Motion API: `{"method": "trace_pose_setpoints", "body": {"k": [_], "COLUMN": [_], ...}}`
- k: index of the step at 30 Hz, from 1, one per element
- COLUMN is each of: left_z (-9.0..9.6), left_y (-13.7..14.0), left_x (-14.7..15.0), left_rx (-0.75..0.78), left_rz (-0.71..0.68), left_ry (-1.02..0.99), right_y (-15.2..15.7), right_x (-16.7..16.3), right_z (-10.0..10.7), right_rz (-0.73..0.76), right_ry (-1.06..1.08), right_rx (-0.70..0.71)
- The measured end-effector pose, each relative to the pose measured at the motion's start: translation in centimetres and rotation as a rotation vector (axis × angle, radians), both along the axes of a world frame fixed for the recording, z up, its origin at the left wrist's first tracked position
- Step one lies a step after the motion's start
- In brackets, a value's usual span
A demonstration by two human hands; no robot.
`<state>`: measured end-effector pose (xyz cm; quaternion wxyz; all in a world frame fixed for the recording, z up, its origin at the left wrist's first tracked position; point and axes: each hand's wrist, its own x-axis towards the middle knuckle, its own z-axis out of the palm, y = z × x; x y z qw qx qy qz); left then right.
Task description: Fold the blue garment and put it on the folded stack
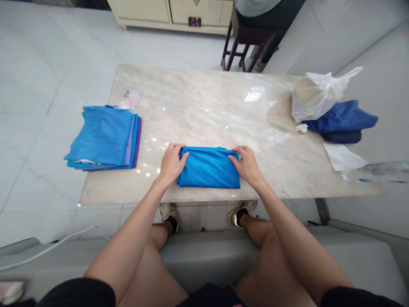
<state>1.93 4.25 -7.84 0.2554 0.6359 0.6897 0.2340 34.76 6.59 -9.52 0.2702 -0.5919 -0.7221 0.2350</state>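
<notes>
A blue cloth garment, folded into a flat rectangle, lies on the marble table near its front edge. At its far left corner, my left hand pinches the fabric between thumb and fingers. My right hand grips the far right corner the same way, thumb on top of the cloth. The exact kind of garment cannot be told from its folded shape. To the left sits a stack of folded clothes in blue, lilac and purple, overhanging the table's left edge.
On the right stand a white plastic bag, a dark blue cloth item, a white paper sheet and a clear plastic bottle. Beyond the table, a person sits on a dark wooden stool beside a cream cabinet.
</notes>
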Motion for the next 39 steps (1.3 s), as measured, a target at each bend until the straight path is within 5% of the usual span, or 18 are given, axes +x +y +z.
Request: {"method": "trace_pose_setpoints", "body": {"k": [8,13,17,20,25,33,39], "left_z": [0.4,-0.1,0.0,0.6,0.9,0.5,1.2], "left_y": [0.0,0.3,0.2,-0.1,-0.3,0.1,-0.2], "left_x": [-1.2,-1.3,-0.5,0.4,1.5,0.9,1.6], "left_rx": [-0.166,-0.23,-0.115,-0.025,-0.031,-0.082,-0.065], "left_rz": [-0.191,-0.161,-0.099,-0.21,-0.413,-0.434,-0.488], "left_ry": [0.049,0.098,0.086,0.06,0.032,0.142,0.048], "right_y": [0.9,0.7,0.8,0.7,0.1,-0.1,-0.1], "right_x": [0.9,0.9,0.8,0.7,0.4,-0.8,-2.4], "right_z": [2.3,2.6,2.2,2.3,2.8,1.7,1.8], "right_rz": [0.008,0.003,0.038,0.14,0.315,0.378,0.439], "right_ry": [-0.035,-0.074,-0.052,-0.024,-0.004,-0.078,-0.061], "right_rx": [-0.241,-0.285,-0.209,-0.104,-0.046,-0.105,-0.037]}}
